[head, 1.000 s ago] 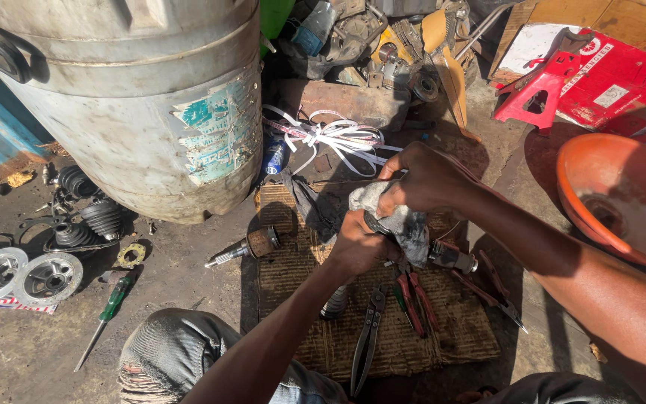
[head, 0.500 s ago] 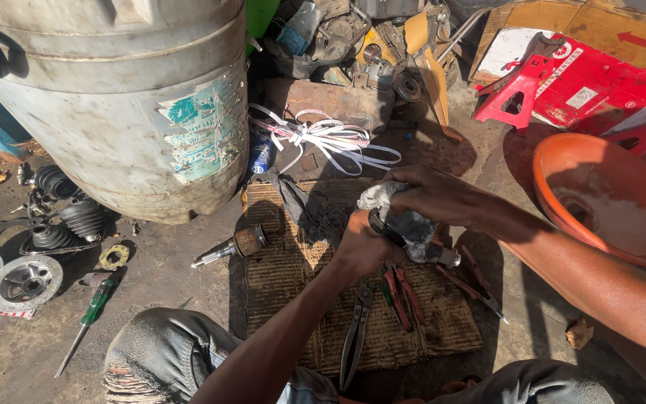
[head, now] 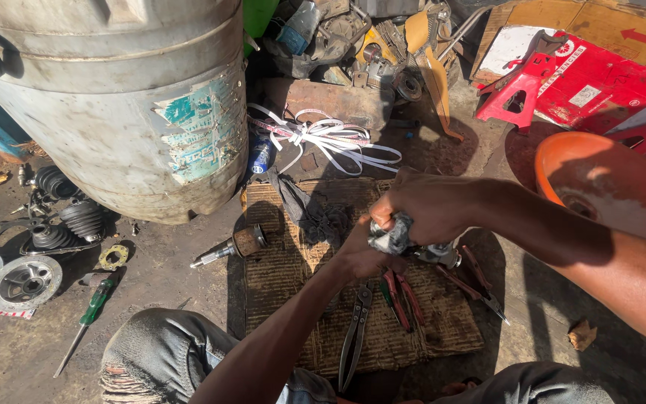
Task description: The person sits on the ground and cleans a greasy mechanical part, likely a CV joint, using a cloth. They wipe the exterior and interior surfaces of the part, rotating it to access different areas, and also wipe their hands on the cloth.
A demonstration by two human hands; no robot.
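Nearest the camera, at the bottom edge, the person's knees in worn grey jeans point(head: 151, 352) frame a woven brown mat point(head: 293, 299) spread on the oily ground. On the mat lie long-handled metal snips point(head: 354, 337) and red-handled pliers point(head: 401, 295), just below the hands. Above them, both bare hands meet over the middle of the mat: the left hand point(head: 360, 254) comes up from below and cups a metal part point(head: 439, 254) from underneath, fingers closed around it, while the right hand point(head: 428, 206) reaches in from the right and is clenched on a crumpled grey rag point(head: 392, 233) pressed against that same part. The part is held in the air just over the mat, mostly hidden by the hands and rag. To the left on the mat's edge lies a short axle shaft with a rusty joint point(head: 237, 243), and a green-handled screwdriver point(head: 87, 318) rests on the ground farther left, near shiny round hubs point(head: 9, 280) and black ribbed rubber boots point(head: 69, 221). An orange bowl point(head: 622, 187) sits at the right. Farther back stands a large dirty grey drum point(head: 114, 97), with a tangle of white straps point(head: 323, 138) beside it, a red jack stand point(head: 521, 86) on red and brown cardboard, and a heap of scrap parts beyond.
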